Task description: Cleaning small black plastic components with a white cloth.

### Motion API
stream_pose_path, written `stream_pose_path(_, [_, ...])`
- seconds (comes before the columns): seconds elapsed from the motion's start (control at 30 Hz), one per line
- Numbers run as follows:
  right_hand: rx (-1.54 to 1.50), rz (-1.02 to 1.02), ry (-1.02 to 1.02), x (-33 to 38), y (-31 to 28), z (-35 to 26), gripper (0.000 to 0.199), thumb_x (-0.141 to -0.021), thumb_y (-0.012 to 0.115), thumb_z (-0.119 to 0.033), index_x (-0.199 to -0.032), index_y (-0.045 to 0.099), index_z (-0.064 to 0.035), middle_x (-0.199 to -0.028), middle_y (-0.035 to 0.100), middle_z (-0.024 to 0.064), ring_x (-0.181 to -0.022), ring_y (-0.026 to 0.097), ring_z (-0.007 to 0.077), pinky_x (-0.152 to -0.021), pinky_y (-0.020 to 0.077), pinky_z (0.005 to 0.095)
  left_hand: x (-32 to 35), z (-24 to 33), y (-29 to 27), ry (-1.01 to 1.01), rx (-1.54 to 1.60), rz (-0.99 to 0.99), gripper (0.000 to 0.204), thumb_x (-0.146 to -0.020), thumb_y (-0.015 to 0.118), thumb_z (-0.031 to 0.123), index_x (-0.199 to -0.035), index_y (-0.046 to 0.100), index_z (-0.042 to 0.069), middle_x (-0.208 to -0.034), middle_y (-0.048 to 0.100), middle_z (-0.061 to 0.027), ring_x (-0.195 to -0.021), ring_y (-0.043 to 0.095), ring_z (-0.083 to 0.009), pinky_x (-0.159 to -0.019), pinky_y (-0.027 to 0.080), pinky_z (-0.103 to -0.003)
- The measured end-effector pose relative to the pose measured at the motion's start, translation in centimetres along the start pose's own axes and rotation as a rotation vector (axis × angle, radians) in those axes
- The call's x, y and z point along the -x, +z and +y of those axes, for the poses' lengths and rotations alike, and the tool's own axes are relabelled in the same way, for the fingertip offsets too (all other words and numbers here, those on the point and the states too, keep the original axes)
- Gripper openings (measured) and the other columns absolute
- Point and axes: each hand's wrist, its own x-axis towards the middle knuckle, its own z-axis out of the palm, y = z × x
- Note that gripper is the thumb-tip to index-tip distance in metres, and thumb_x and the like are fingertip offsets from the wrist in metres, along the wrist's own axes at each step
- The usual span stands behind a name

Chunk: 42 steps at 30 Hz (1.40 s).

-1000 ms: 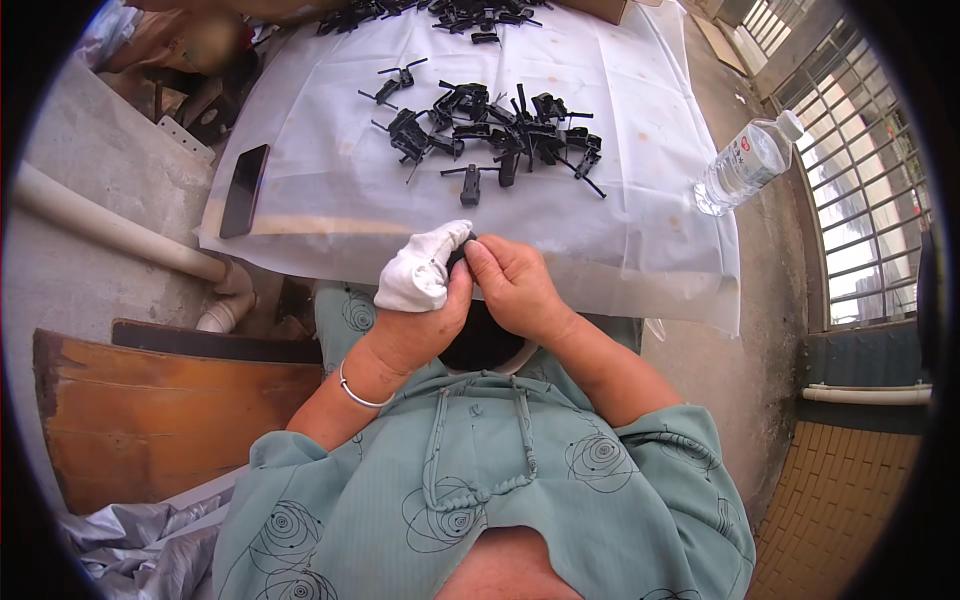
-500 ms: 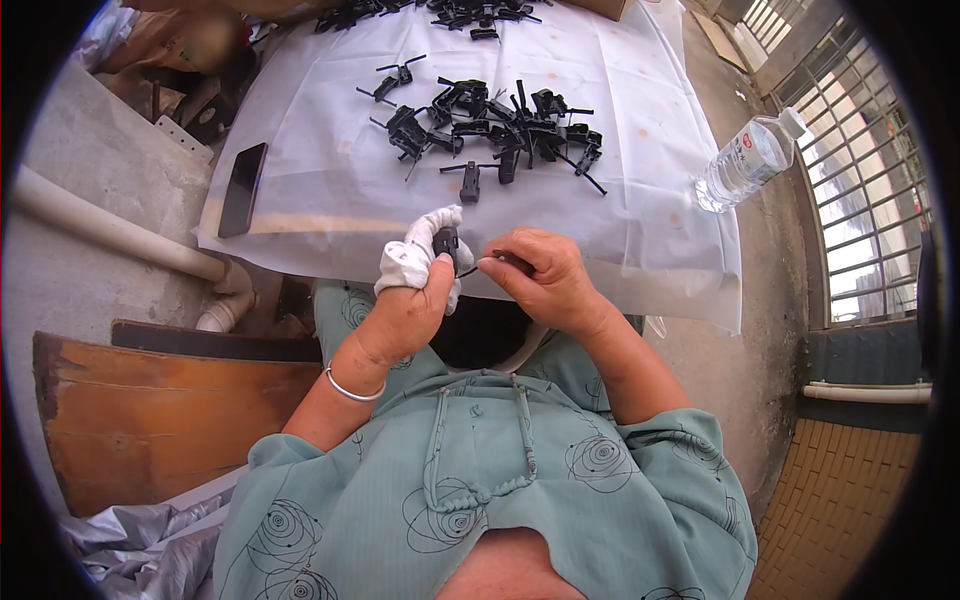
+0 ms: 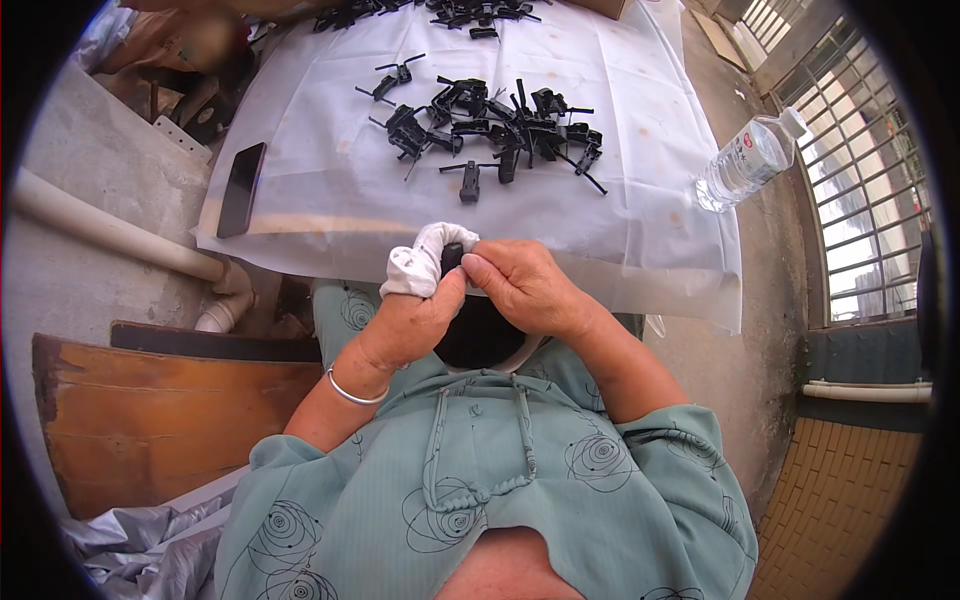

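Observation:
My left hand (image 3: 412,318), its fingers covered by a white cloth glove (image 3: 415,265) and the thumb bare, is closed round a small black plastic part (image 3: 452,258). Against that part, my right hand (image 3: 530,288) is bare and closed, with thumb and fingers pinched together beside the left thumb. What the right fingers grip is hidden behind them. Both hands meet just over the near edge of the table. Beyond them, a single black plastic piece with thin side arms (image 3: 469,182) lies in front of a loose pile of similar black parts (image 3: 510,130).
A white plastic sheet (image 3: 320,140) covers the table. On its left lies a dark phone (image 3: 242,190); at the right edge stands a tilted clear water bottle (image 3: 745,165). More black parts (image 3: 480,12) lie at the far end. A dark round container (image 3: 485,335) sits below my hands.
My right hand has moved left and closed in on the black part, from a small gap away. The dark thing seen in its fingers before is now hidden. The left hand has shifted slightly.

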Motion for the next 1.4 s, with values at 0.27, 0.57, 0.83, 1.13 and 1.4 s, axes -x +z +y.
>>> stream_pose_path(0.27, [-0.003, 0.045, 0.025, -0.4, 1.3, 0.2, 0.023, -0.09, 0.049, -0.014, -0.073, 0.051, 0.0012, -0.061, 0.05, 0.0123, -0.053, 0.041, 0.0212, -0.053, 0.0396, 0.0314, 0.2, -0.8, 0.1, 0.184, -0.299, 0.117, 0.023, -0.081, 0.046, 0.004, -0.104, 0.047, 0.0, -0.088, 0.053, -0.0125, -0.079, 0.052, -0.0228, -0.074, 0.044, -0.029])
stream_pose_path(0.57, [0.642, 0.237, 0.068, -3.1, 0.4, 3.2, 0.034, -0.086, 0.056, -0.031, -0.072, 0.051, -0.0007, -0.067, 0.058, 0.0142, -0.058, 0.056, 0.0299, -0.053, 0.0439, 0.037, -0.2, -0.6, -2.8, 0.409, -0.861, 0.055, 0.037, -0.078, 0.057, 0.008, -0.114, 0.053, -0.001, -0.101, 0.058, -0.0189, -0.102, 0.054, -0.0325, -0.087, 0.044, -0.033])
stream_pose_path(0.83, [0.805, 0.254, 0.146, -4.6, 1.0, 5.0, 0.032, -0.078, 0.061, -0.034, -0.083, 0.05, -0.0036, -0.071, 0.059, 0.0131, -0.062, 0.059, 0.0316, -0.055, 0.0457, 0.041, -0.4, -2.8, -4.0, -0.085, -0.048, 0.288, 0.021, -0.092, 0.047, 0.012, -0.106, 0.055, -0.001, -0.092, 0.06, -0.0073, -0.059, 0.053, -0.008, -0.054, 0.045, -0.022])
stream_pose_path(1.13, [0.649, -0.016, -0.321, -0.4, -1.1, 0.8, 0.033, -0.071, 0.065, -0.01, -0.102, 0.054, -0.0102, -0.072, 0.052, 0.0068, -0.059, 0.054, 0.0267, -0.051, 0.0445, 0.0362, -1.0, -2.5, -3.6, -0.517, 0.781, 0.01, 0.019, -0.093, 0.045, 0.018, -0.104, 0.055, 0.006, -0.08, 0.062, -0.0069, -0.041, 0.038, -0.0023, -0.037, 0.029, -0.019])
stream_pose_path(1.4, [0.208, 0.164, -0.195, 0.3, -0.1, -1.3, 0.022, -0.073, 0.068, -0.01, -0.09, 0.055, -0.004, -0.069, 0.052, 0.0054, -0.05, 0.045, 0.0158, -0.047, 0.0388, 0.0272, -0.9, -1.8, -0.9, -0.131, 0.297, 0.085, 0.021, -0.089, 0.05, 0.006, -0.11, 0.049, 0.002, -0.081, 0.058, -0.0026, -0.056, 0.05, -0.0047, -0.046, 0.04, -0.018])
